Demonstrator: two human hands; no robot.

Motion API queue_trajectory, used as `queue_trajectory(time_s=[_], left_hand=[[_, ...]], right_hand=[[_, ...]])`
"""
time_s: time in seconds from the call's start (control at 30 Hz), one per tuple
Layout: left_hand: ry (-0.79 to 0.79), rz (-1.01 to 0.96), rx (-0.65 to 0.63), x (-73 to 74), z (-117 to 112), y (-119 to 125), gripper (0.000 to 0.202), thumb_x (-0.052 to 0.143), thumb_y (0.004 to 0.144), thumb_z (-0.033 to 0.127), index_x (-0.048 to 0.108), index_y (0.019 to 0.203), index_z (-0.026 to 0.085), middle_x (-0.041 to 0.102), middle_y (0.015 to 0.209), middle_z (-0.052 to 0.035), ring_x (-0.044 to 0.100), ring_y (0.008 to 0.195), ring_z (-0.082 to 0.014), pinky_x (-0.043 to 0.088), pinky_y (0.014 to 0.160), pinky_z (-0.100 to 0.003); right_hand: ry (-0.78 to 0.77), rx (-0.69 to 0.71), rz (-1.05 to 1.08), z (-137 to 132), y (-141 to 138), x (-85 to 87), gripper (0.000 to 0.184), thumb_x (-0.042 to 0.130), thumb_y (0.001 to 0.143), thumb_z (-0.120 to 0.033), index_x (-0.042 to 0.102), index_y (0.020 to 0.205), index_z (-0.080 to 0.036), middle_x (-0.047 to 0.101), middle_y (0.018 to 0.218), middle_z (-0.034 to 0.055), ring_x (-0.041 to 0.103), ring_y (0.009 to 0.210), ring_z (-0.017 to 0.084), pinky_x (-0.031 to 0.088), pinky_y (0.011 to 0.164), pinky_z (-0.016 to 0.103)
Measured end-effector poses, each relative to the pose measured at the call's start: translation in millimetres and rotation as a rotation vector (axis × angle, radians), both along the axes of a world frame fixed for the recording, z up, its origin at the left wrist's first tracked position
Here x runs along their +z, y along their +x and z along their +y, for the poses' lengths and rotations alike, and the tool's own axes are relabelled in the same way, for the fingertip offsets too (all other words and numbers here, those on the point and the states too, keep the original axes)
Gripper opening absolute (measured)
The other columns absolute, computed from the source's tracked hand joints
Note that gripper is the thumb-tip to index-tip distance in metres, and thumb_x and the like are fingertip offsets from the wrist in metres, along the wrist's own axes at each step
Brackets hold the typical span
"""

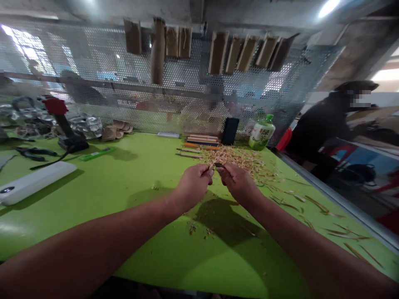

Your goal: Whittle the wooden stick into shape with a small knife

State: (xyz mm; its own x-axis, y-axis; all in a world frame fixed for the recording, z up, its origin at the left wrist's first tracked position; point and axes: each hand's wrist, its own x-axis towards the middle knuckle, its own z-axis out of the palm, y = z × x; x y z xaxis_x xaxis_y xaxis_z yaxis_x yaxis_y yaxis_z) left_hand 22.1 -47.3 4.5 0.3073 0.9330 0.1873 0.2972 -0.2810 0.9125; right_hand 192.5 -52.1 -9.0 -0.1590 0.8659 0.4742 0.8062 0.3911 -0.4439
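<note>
Above the green tabletop, my left hand (pixel 193 182) is closed on a small pale piece of wood (pixel 211 163), most of it hidden by the fingers. Right beside it, my right hand (pixel 238 181) grips a dark, short-bladed tool that looks like a carving knife (pixel 219 165); its handle is inside the fist. The two hands nearly touch, tool against wood. Just behind them a heap of curled wood shavings (pixel 243 160) covers the table. Thin wooden-handled tools (pixel 190 155) lie to the left of this heap.
A green-labelled bottle (pixel 262 133) and a dark upright box (pixel 230 131) stand at the back. Leftward are a white power bank-like bar (pixel 39 182), pliers (pixel 33 153), a green cutter (pixel 97 154) and a red-topped tool (pixel 64 120). A person (pixel 324 120) is at the right.
</note>
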Motion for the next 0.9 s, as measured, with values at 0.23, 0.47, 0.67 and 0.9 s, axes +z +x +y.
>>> queue_trajectory(time_s=[0.23,0.47,0.67,0.9], left_hand=[[0.056,0.019,-0.024,-0.7,2,-1,0.03,0.046,0.087,0.031,0.047,0.061,0.017,0.038,0.052,0.0055,0.033,0.05,-0.009,0.025,0.052,-0.023],[0.111,0.033,-0.074,-1.1,11,-4,0.024,0.048,0.085,0.031,0.052,0.067,0.016,0.05,0.061,0.0026,0.039,0.055,-0.0094,0.029,0.052,-0.021],[0.032,-0.057,-0.078,-6.2,18,-6,0.021,0.051,0.084,0.033,0.053,0.071,0.017,0.051,0.061,0.0032,0.041,0.048,-0.0073,0.033,0.046,-0.019],[-0.109,-0.249,-0.122,-4.4,12,-2,0.015,0.058,0.082,0.027,0.052,0.073,0.016,0.047,0.058,0.0058,0.044,0.043,-0.0057,0.041,0.042,-0.019]], right_hand=[[-0.194,0.118,0.254,-2,-2,5.0,0.047,0.039,0.09,-0.061,0.042,0.064,-0.022,0.045,0.049,-0.0045,0.041,0.041,0.01,0.031,0.044,0.023],[-0.167,0.16,0.229,-3,4,6.1,0.047,0.041,0.09,-0.057,0.044,0.06,-0.021,0.044,0.049,-0.0042,0.042,0.043,0.01,0.032,0.045,0.023],[0.101,-0.018,-0.04,-7,5,8.1,0.042,0.036,0.094,-0.052,0.051,0.071,-0.021,0.051,0.06,-0.0004,0.047,0.056,0.014,0.033,0.055,0.026],[0.282,-0.09,-0.2,-10,7,11.4,0.03,0.045,0.095,-0.041,0.067,0.1,-0.02,0.07,0.092,0.0072,0.063,0.08,0.02,0.04,0.066,0.028]])
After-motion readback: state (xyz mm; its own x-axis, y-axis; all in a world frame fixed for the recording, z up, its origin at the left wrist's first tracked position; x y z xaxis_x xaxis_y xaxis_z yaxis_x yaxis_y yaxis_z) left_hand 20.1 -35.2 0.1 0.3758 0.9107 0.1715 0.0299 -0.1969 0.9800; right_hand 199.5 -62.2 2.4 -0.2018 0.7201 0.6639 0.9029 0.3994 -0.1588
